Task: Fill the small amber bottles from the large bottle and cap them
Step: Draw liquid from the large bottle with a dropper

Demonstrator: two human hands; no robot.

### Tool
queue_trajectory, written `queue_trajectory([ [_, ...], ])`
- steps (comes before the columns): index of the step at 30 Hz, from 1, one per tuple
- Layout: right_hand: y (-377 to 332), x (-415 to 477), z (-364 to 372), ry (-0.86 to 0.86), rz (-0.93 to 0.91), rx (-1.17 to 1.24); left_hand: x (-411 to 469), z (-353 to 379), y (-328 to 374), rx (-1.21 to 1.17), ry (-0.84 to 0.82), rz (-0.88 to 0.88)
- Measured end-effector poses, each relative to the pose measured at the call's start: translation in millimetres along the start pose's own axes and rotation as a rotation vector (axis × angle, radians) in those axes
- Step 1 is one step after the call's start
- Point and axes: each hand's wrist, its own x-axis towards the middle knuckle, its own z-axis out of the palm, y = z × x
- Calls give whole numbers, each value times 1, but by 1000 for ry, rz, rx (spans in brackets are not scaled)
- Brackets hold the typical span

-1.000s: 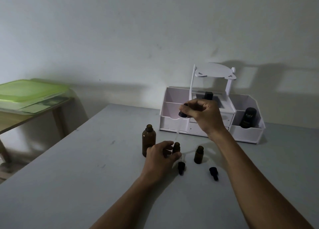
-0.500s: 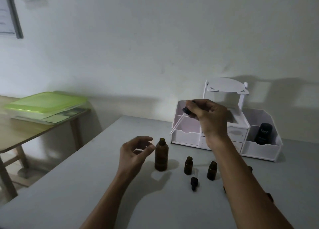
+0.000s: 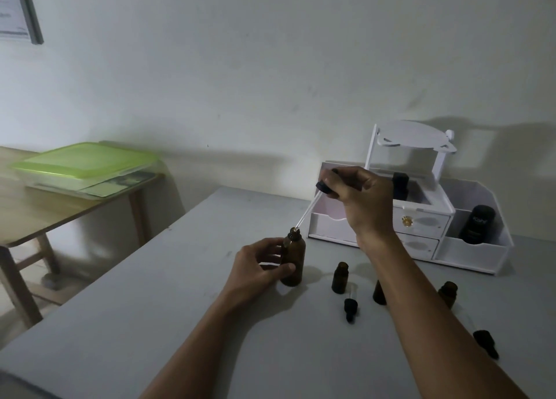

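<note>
The large amber bottle (image 3: 294,258) stands uncapped on the grey table (image 3: 150,323), and my left hand (image 3: 260,264) grips its body. My right hand (image 3: 358,201) pinches the black bulb of a glass dropper (image 3: 307,213), held at a slant with its tip at the large bottle's mouth. Three small amber bottles stand open to the right: one (image 3: 340,278) in plain view, one (image 3: 379,293) partly behind my right forearm, one (image 3: 447,293) further right. Two black dropper caps lie flat on the table, one (image 3: 350,307) in front of the small bottles and one (image 3: 485,342) at the right.
A white organiser (image 3: 469,248) with drawers and a tilting mirror stands against the wall, holding dark jars (image 3: 478,224). To the left is a wooden side table (image 3: 45,215) with a green-lidded box (image 3: 87,165). A gap separates the two tables.
My left hand moved from open in the air onto the large bottle. My right hand brought the dropper's tip down to that bottle's mouth. The camera view shifted slightly.
</note>
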Motion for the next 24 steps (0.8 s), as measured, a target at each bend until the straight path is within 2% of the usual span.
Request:
queue_trajectory([
  [6,6,-2,2,-37,-50,-76,2,0,-4,17,2,-8],
  [15,36,-12,12,-351,-27,-316,2,-1,-5,35,-5,-16],
  [24,55,-15,10,-420,7,-363,1,-1,-3,37,-11,-16],
])
